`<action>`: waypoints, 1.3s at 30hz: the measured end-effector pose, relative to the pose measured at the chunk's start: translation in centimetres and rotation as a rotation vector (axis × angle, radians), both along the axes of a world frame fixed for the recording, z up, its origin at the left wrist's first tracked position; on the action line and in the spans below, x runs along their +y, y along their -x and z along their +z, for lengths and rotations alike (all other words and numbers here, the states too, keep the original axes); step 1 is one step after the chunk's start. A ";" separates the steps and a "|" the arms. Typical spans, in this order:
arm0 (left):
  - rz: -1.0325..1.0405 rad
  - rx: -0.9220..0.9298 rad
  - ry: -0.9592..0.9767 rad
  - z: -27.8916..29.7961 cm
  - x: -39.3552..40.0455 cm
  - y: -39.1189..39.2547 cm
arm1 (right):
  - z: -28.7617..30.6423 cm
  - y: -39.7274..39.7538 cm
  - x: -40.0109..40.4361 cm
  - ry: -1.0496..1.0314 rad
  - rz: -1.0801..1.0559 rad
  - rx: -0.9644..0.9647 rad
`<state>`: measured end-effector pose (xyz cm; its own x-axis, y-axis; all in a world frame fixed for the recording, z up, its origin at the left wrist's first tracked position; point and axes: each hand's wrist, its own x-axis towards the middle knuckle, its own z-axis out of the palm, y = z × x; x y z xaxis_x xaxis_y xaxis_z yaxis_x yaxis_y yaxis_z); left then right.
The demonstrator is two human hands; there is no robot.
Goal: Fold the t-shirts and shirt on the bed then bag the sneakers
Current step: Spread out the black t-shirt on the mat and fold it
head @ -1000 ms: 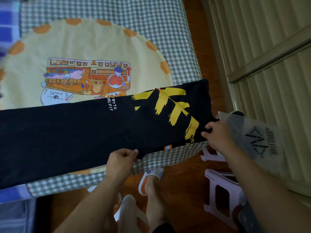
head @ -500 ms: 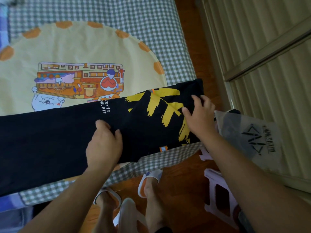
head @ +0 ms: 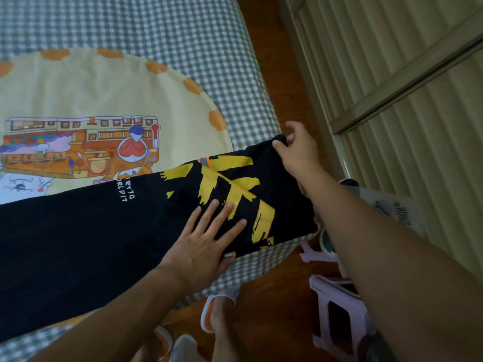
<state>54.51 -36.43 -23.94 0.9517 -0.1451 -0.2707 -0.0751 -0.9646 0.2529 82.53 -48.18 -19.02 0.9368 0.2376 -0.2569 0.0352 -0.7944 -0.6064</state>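
Black t-shirt (head: 104,231) cut off left, left hand (head: 201,246) flat, right hand (head: 298,150) pinching corner

One black t-shirt (head: 91,231), one yellow mat (head: 104,95), two hands, one stool (head: 337,309).

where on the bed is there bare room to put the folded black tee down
Bare checked sheet runs along the far side, beyond the yellow round cover, and in a strip between that cover and the bed's right edge. The near side is crowded: the black t-shirt spans it, with the left hand pressing flat and the right hand pinching its far corner.
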 end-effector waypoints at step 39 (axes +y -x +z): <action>0.112 -0.047 -0.009 2.3 -2.9 -1.8 | 0.3 1.7 -5.3 -0.003 -0.204 0.093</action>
<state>56.30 -39.36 -21.63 0.9734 -0.0355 -0.2265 0.0212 -0.9697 0.2433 80.81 -53.52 -18.74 0.9379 0.0462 -0.3438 -0.1823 -0.7777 -0.6016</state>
